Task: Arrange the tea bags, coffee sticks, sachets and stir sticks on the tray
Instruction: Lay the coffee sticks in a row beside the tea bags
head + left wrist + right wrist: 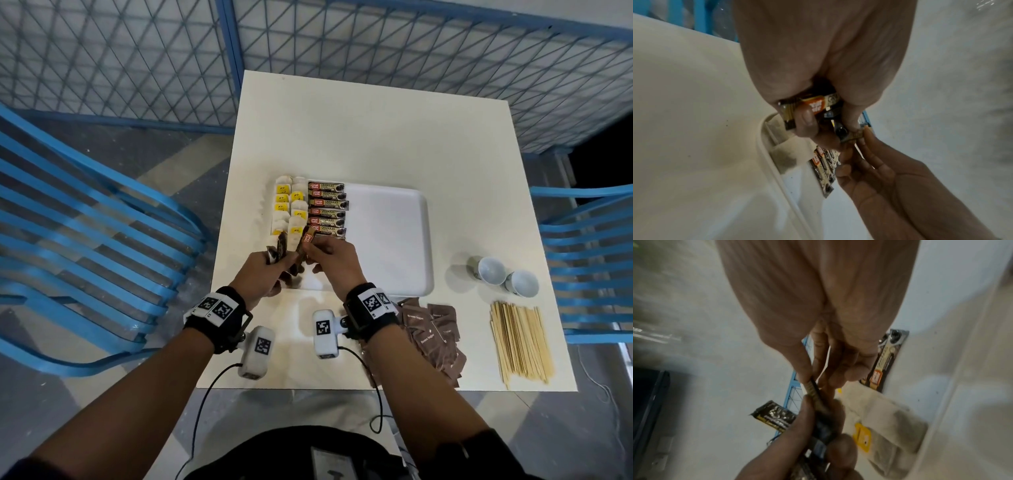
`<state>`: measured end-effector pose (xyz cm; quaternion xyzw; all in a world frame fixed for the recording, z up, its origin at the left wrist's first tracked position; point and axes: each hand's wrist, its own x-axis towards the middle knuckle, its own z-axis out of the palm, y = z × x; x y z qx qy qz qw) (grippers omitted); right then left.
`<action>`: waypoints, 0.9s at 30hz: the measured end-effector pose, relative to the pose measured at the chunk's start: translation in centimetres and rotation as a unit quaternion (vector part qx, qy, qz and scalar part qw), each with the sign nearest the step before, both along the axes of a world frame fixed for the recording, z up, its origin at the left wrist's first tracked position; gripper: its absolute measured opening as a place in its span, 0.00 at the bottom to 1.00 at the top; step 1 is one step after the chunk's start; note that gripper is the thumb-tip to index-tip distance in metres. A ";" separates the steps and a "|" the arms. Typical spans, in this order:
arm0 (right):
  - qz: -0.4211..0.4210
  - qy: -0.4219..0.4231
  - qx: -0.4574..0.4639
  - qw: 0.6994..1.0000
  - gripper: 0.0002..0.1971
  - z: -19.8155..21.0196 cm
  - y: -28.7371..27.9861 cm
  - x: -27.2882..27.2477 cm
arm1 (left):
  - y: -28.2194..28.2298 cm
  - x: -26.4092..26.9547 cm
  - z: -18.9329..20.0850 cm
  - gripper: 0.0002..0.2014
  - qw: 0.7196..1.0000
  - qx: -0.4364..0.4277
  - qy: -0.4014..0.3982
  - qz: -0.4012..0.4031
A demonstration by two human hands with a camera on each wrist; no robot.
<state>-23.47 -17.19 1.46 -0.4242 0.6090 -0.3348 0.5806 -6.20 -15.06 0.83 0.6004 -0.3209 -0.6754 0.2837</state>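
A white tray (387,240) carries two columns of tea bags (289,205) at its left end and a row of coffee sticks (327,209) beside them. Over the tray's near left corner my left hand (274,263) grips a small bundle of coffee sticks (812,105). My right hand (313,251) pinches the end of one stick (306,241) from that bundle, and in the right wrist view its fingertips (807,378) close on the stick's edge (813,386). Brown sugar sachets (433,332) and wooden stir sticks (520,342) lie on the table to the right.
Two white cups (491,270) (522,282) stand right of the tray, near the stir sticks. Blue slatted chairs (85,240) flank the white table (376,137) on both sides. A blue wire fence (411,51) runs behind it.
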 end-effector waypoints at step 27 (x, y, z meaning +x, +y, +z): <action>-0.083 -0.169 0.069 0.980 0.11 0.3 1.2 -2.3 | -0.6 0.2 -0.3 0.12 0.968 -0.117 -0.220 0.042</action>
